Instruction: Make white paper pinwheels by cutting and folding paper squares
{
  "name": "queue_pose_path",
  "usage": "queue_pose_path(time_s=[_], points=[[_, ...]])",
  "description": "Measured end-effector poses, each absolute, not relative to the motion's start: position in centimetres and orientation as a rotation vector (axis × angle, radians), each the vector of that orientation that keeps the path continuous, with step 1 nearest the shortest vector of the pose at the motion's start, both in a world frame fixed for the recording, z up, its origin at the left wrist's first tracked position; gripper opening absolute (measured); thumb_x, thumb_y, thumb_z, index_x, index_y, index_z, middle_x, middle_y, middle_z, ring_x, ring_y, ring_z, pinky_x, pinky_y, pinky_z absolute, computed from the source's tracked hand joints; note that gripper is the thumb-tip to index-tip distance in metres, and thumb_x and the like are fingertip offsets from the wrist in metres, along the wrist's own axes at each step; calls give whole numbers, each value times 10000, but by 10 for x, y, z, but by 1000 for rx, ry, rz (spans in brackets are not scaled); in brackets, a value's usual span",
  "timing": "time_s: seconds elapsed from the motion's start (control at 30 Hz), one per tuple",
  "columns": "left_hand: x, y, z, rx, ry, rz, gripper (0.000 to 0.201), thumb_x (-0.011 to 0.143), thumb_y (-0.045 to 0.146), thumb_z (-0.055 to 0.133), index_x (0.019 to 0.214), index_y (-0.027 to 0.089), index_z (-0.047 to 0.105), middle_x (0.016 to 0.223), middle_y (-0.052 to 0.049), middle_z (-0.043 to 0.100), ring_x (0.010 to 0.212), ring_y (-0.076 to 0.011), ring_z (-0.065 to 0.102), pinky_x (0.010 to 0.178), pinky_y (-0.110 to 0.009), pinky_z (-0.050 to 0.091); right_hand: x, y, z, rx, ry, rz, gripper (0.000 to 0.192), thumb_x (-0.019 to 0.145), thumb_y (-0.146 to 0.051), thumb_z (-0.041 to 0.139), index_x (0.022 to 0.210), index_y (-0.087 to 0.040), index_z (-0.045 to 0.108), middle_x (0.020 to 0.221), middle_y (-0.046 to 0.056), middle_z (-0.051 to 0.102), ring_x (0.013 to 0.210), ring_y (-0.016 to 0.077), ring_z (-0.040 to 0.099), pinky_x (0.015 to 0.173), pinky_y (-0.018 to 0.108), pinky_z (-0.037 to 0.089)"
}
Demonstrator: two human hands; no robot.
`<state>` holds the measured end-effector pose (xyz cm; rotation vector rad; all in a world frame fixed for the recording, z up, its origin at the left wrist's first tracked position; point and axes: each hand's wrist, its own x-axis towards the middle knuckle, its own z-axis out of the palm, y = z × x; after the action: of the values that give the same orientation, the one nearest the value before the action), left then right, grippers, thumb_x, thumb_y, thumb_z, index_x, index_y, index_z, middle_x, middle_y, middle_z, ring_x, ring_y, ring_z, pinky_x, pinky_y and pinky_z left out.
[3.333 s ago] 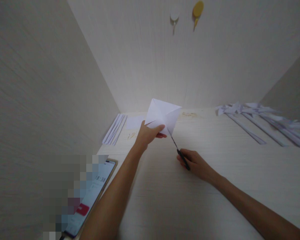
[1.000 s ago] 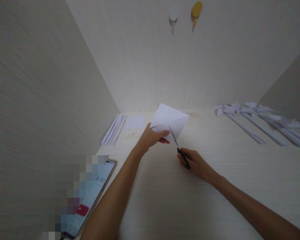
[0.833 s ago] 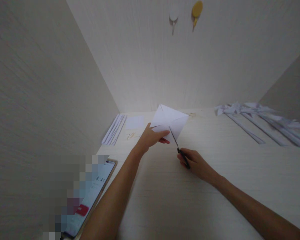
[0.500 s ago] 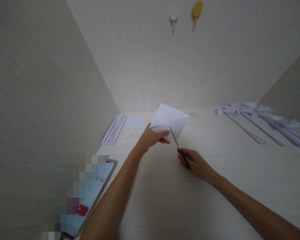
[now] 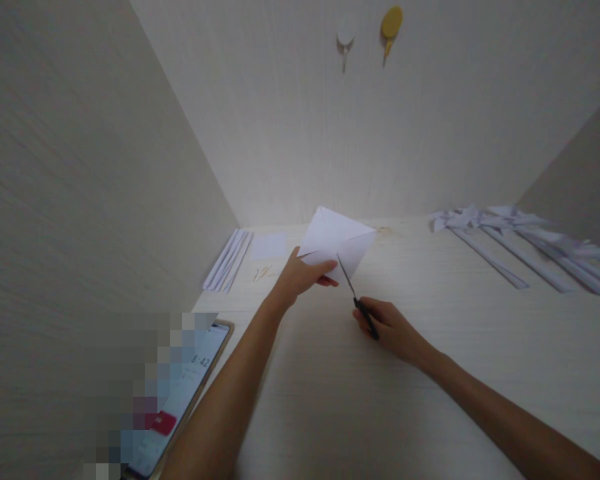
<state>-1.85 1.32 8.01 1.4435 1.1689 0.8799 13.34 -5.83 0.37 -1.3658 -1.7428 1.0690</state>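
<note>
Scissors (image 5: 357,301) cutting creased white paper square (image 5: 337,239) above desk (image 5: 360,400)
Left hand (image 5: 300,277) pinches paper's near-left corner; right hand (image 5: 387,327) closed around scissor handles; blades meet paper's near edge.

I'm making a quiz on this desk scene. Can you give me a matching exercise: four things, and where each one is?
Things:
1. scissors
2. creased paper square
3. phone
4. yellow hook

Places:
A. on the back wall
B. in the left hand
C. in the right hand
D. at the desk's near left edge

Pairs: 1-C, 2-B, 3-D, 4-A
</note>
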Motion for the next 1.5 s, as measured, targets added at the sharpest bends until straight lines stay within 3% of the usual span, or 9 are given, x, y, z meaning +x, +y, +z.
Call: queue_pose_path(time_s=[0.23, 0.6, 0.9, 1.07, 1.27, 1.5], points=[[-18, 19, 77, 1320, 1199, 1080, 124, 573, 113, 616, 690, 80, 590, 577, -35, 635, 408, -131, 578, 403, -209, 487, 133, -58, 4, -1380, -1763, 1039, 294, 773, -394, 405, 567, -186, 368, 511, -42, 377, 483, 86, 342, 455, 222, 261], [-20, 23, 74, 1279, 1210, 1252, 95, 585, 172, 602, 603, 87, 566, 478, -30, 598, 386, -115, 550, 383, -192, 454, 134, -57, -1, -1353, -1597, 1042, 294, 741, -384, 467, 542, -182, 388, 482, -45, 384, 457, 81, 346, 440, 224, 258], [-4, 19, 47, 1286, 1125, 1057, 107, 585, 176, 603, 565, 86, 549, 435, -29, 561, 330, -113, 506, 346, -209, 412, 142, -39, -5, -1216, -913, 989, 247, 569, -335, 677, 678, -147, 559, 542, -33, 509, 468, 68, 403, 438, 207, 282], [16, 7, 17, 1311, 1108, 974, 167, 621, 198, 580, 492, 100, 542, 402, -22, 535, 336, -108, 501, 351, -202, 402, 143, -36, -8, -1149, -781, 1004, 282, 497, -302, 727, 671, -147, 569, 532, -44, 506, 462, 66, 398, 437, 208, 283], [20, 1, 6, 1231, 1049, 1106, 119, 576, 220, 633, 555, 111, 590, 492, -18, 592, 397, -96, 510, 382, -193, 404, 147, -30, -17, -1120, -766, 975, 270, 561, -343, 683, 524, -143, 506, 447, -54, 420, 413, 55, 326, 396, 211, 226], [22, -4, 0, 1127, 912, 1154, 238, 554, 283, 679, 725, 121, 649, 790, -70, 670, 682, -162, 609, 644, -284, 489, 147, -30, -16, -1108, -746, 1039, 301, 556, -317, 689, 473, -154, 449, 398, -71, 368, 377, 41, 263, 369, 210, 154]])
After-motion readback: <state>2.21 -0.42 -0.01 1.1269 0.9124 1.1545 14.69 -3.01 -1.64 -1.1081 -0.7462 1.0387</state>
